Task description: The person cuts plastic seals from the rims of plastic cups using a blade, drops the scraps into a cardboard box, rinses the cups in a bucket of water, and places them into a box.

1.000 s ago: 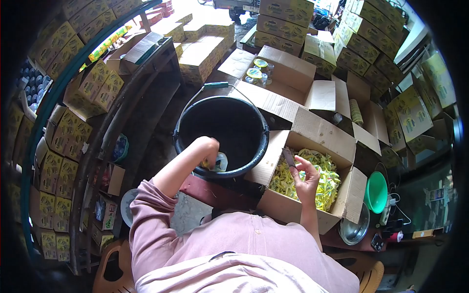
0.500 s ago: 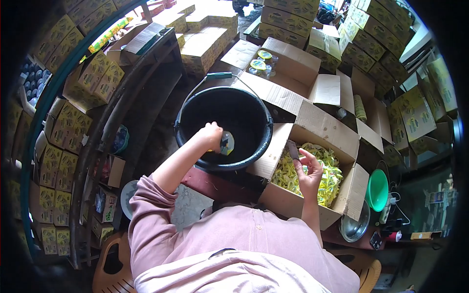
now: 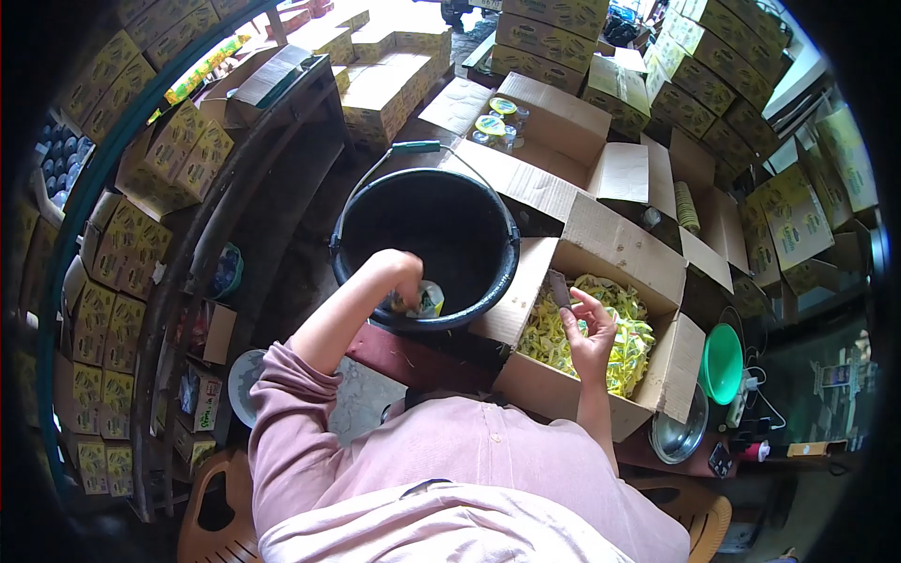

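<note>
Left hand: lower in the bucket than a frame ago, closer to near rim; gripping clear cup
Clear cup: inside black bucket, by near wall; partly covered by hand, contents hard to make out
Left fingertips: mostly hidden behind hand
Right hand: about same spot as before, still pinching dark strip above the yellow packets
Dark strip: tilted, material unclear
Near carton: open, loosely filled with yellow packets
Far carton: open, yellow-lidded cups in one corner
Right carton: open, holds stack of round items, type unclear
Bucket bottom: dark, can't tell contents
Green bowl: tilted, beside near carton
</note>
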Tool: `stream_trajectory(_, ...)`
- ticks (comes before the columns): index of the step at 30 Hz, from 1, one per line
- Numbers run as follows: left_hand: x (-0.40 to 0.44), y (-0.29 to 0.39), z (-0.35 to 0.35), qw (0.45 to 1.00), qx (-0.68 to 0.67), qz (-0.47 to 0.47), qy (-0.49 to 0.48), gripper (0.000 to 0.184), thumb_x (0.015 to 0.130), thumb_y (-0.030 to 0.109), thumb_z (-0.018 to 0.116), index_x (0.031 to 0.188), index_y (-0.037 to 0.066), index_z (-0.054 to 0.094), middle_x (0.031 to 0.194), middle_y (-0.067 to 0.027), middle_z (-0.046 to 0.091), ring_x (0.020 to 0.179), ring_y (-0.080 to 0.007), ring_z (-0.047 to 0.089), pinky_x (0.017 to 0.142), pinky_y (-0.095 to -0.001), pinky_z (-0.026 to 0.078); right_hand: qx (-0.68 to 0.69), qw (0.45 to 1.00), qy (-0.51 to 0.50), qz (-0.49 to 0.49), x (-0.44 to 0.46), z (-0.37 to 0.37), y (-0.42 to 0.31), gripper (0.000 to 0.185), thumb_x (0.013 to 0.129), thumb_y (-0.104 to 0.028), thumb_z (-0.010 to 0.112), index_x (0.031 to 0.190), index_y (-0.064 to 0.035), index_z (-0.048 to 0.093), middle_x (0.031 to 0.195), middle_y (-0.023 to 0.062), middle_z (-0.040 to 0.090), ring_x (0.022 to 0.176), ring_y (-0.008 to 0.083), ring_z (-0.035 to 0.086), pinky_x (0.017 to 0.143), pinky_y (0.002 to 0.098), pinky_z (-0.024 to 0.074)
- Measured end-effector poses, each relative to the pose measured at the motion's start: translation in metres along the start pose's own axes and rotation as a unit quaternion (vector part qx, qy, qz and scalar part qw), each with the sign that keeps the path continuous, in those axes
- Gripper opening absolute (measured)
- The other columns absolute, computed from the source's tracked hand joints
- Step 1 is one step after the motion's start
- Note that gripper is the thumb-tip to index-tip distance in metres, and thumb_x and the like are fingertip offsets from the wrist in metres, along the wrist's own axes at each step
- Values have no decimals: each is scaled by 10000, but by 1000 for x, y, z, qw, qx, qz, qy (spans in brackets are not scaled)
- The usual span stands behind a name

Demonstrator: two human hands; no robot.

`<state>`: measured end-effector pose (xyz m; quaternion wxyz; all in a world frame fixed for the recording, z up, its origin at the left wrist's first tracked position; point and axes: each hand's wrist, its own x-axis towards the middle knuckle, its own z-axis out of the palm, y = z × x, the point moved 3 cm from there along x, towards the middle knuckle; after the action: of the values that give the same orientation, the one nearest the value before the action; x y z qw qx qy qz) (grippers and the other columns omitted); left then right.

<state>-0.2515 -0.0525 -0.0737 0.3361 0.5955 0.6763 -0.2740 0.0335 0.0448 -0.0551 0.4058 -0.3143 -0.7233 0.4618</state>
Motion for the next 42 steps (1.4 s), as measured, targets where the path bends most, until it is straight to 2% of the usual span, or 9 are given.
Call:
stream_trajectory(3,0,-3,2,992,-92,-17,86,510,634,419,673,1019,88,634,969,-100,637,893,-247,610,756,-345,494,7,1000,-6,9,-1,2,2,310,758,34,623,1059,-32,587,694,-30,513,650,41,496,589,185,412)
stream_trajectory(6,-7,8,1,997,-40,-60,-6,514,630,375,689,1048,86,614,993,-116,627,905,-250,606,765,-349,492,15,1000,-14,18,1,1,0,316,756,32,626,1063,-34,585,702,-29,515,649,42,500,594,181,415)
stream_trajectory(8,-6,4,0,984,-120,-2,135,520,646,319,696,1082,60,581,985,-145,620,872,-243,616,750,-342,497,18,1000,-10,18,0,1,1,321,755,31,628,1067,-33,582,699,-28,517,649,41,501,590,177,413)
stream_trajectory(11,-12,1,-10,903,-303,68,296,530,762,181,634,1213,-3,423,1014,-182,575,705,-196,623,663,-306,508,41,999,-1,25,2,2,0,328,752,33,632,1070,-30,579,698,-28,524,635,35,501,568,168,409)
stream_trajectory(21,-20,17,-4,654,-660,222,295,462,872,298,439,1252,39,399,1071,-81,543,835,-114,551,681,-233,464,99,989,-25,105,17,27,11,267,718,19,674,977,-27,625,716,8,611,614,47,547,575,185,440)
stream_trajectory(24,-18,22,-3,585,-712,263,287,479,870,351,444,1239,49,404,1059,-75,544,857,-136,570,686,-240,473,84,996,-18,14,41,32,-21,189,738,54,642,906,-31,639,718,-8,601,622,41,537,565,171,423)
stream_trajectory(28,-40,45,-12,554,-629,298,456,624,679,81,742,1175,26,366,1045,-88,533,921,-117,527,801,-251,446,-33,980,4,-196,69,33,-61,136,701,59,646,795,-39,645,769,36,606,693,119,582,609,230,456)
stream_trajectory(35,-31,53,1,553,-422,205,688,546,610,125,763,1015,28,410,936,-134,521,846,-224,551,738,-314,457,-237,882,-16,-407,70,51,-98,157,658,-1,636,776,-105,630,830,18,611,836,192,589,736,332,458)
stream_trajectory(42,-39,59,2,528,-481,265,648,575,614,51,692,1112,4,407,953,-138,539,871,-249,564,768,-325,463,-293,822,-61,-485,76,57,-102,207,625,-27,620,818,-101,631,876,-2,607,880,171,581,769,325,458)
